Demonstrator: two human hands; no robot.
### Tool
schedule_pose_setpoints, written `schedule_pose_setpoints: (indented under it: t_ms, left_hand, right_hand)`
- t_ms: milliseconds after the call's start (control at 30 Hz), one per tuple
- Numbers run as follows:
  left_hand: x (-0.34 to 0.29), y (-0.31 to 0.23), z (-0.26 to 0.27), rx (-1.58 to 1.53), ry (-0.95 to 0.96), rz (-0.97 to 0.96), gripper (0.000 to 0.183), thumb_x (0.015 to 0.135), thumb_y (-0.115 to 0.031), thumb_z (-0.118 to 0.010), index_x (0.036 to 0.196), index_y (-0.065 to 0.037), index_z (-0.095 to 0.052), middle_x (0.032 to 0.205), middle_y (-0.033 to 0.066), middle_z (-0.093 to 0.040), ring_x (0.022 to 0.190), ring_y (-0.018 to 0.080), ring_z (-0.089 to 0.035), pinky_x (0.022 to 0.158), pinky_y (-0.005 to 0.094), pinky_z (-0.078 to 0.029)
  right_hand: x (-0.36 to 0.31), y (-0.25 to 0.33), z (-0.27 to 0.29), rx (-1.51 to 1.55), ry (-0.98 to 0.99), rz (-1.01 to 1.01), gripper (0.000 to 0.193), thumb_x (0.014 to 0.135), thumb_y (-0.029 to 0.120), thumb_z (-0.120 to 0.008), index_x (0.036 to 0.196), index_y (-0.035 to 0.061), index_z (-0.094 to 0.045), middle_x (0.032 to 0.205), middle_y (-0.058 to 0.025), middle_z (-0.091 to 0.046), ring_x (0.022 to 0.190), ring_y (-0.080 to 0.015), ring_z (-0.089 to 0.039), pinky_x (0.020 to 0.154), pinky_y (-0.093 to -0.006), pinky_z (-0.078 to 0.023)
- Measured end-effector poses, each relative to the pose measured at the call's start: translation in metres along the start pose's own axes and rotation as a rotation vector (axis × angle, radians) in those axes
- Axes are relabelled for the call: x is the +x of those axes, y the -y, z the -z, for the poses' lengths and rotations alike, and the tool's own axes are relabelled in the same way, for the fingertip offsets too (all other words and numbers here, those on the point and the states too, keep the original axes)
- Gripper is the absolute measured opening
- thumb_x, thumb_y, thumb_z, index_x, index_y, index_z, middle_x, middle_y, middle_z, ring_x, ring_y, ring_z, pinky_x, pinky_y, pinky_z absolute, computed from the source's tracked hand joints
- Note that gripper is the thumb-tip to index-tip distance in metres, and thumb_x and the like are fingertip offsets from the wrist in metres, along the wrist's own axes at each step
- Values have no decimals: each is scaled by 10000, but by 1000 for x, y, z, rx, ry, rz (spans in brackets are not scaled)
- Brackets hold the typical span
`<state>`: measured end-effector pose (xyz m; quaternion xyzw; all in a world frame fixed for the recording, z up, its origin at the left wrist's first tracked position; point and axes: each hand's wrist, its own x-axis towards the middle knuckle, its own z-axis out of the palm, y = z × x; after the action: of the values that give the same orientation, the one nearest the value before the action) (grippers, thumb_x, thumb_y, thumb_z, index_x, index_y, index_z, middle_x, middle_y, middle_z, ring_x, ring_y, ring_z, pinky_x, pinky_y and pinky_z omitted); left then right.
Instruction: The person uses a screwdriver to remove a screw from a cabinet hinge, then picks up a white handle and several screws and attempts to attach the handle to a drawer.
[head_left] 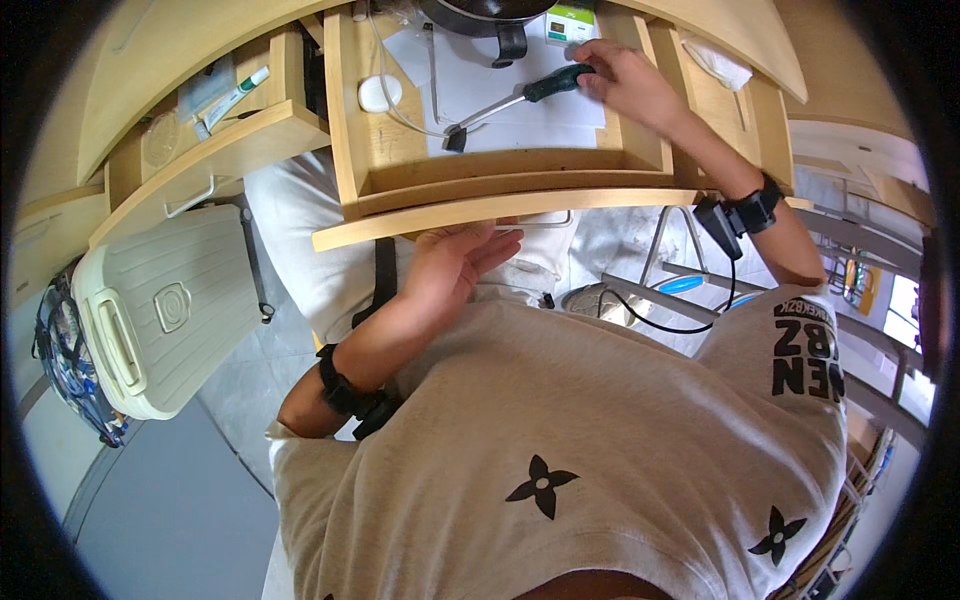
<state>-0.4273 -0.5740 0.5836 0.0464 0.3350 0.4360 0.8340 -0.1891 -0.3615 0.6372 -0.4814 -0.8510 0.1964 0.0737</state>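
An open wooden drawer sits in front of me. Inside it, my right hand has its fingers closed round the end of a dark green handle, which belongs to a screwdriver. Its metal shaft slants down to the left over white paper, ending at a small black piece. My left hand is below the drawer front with fingers extended, beside the pale drawer pull. Its fingertips are close to the pull; whether they touch is unclear.
Also in the drawer are a dark pan, a green-and-white box, a round white object and a thin cable. Another open drawer on the left holds a tube. A cream lidded bin stands lower left.
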Motion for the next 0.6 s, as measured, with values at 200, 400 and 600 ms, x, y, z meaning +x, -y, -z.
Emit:
schedule_pose_setpoints:
  t_ms: [200,400,600]
  left_hand:
    - [1,-2,-2,12,22,-25,262,920,-175,-548,1112,2,-550,1097,123,-593,1035,230,-584,957,348,-466]
    - [0,-3,-8,-17,2,-30,273,914,-168,-558,1103,27,-544,1104,131,-583,1057,232,-575,963,337,-462]
    - [8,1,-17,-26,32,18,255,910,-122,-549,1111,34,-536,1104,123,-576,1046,209,-576,967,316,-461]
  right_hand:
    - [-24,46,14,138,393,93,173,849,68,-565,986,-16,-627,869,-140,-654,797,-221,-621,741,-310,-478]
    - [-29,46,-2,268,643,22,236,896,127,-537,1038,-40,-624,941,-134,-660,858,-207,-602,800,-298,-456]
    - [-23,48,1,277,703,69,196,849,98,-590,980,-36,-646,866,-113,-654,800,-171,-587,750,-281,-463]
